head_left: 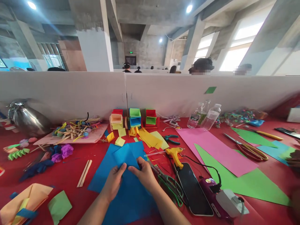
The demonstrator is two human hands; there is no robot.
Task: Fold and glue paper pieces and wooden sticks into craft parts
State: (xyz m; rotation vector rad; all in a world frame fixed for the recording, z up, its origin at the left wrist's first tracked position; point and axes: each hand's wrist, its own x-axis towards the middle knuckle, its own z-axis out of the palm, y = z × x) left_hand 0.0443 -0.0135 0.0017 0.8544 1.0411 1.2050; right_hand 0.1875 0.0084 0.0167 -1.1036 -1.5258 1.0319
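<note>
A small folded piece of blue paper (125, 153) is pinched between my two hands. My left hand (114, 179) grips its lower left edge, thumb on top. On the lower right edge, my right hand (144, 171) closes with its thumb on top and fingers partly hidden. Larger blue sheets (128, 195) lie beneath the hands. Green-handled scissors (170, 184) rest just right of my right hand, near a yellow glue gun (174, 155). Yellow paper strips (152, 139) and small folded-paper boxes (134, 117) sit beyond the blue paper.
At right are a black-screened phone (194, 190), a purple power strip (211, 190), pink paper (217, 150), green paper (243, 181) and red-and-yellow-handled scissors (252, 151). Bottles (212, 117) stand by the partition (164, 90). Wooden sticks (84, 173) and a metal jug (29, 118) are left.
</note>
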